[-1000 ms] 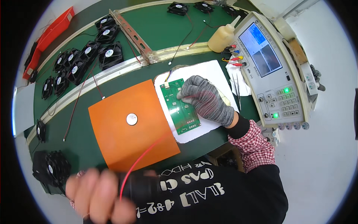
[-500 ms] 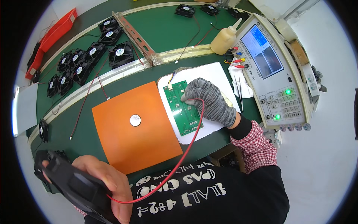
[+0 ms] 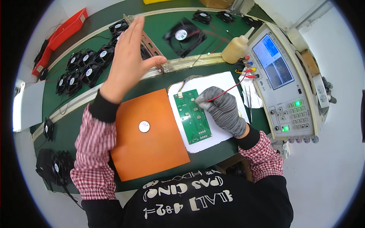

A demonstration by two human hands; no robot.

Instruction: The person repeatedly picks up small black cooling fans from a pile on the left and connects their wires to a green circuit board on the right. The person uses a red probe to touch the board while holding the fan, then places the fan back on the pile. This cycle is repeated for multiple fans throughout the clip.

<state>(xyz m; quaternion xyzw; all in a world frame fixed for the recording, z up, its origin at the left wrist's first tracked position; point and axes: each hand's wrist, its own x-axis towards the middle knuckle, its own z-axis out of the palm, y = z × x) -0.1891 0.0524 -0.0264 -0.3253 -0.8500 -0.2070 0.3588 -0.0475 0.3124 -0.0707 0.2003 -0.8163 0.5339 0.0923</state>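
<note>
My bare left hand [image 3: 127, 62] is raised above the back of the orange sheet [image 3: 152, 154], palm flat, fingers straight and thumb apart, holding nothing. Beyond its thumb is a black cooling fan [image 3: 181, 36], smeared by motion over the far green surface. My right hand [image 3: 223, 112], in a grey knit glove, pinches a thin red wire [image 3: 230, 89] over the right edge of a green circuit board [image 3: 193, 125]. Toward the tester's coloured clips the wire rises; its far end I cannot make out. The board lies on a white pad [image 3: 220, 80], with a cable plugged in at its top.
Several black fans [image 3: 91, 72] lie at the left behind a pale rail. A slotted metal bar [image 3: 150, 43] crosses the back. On the right stand a yellowish squeeze bottle [image 3: 235, 49], a bench tester [image 3: 283, 87] and tweezers [image 3: 249, 100] on white tissue. A red bin [image 3: 68, 30] sits far left.
The fan has left my left hand, which was low at the left, and now blurs at the back. That hand has risen and opened. The red wire now runs toward the tester.
</note>
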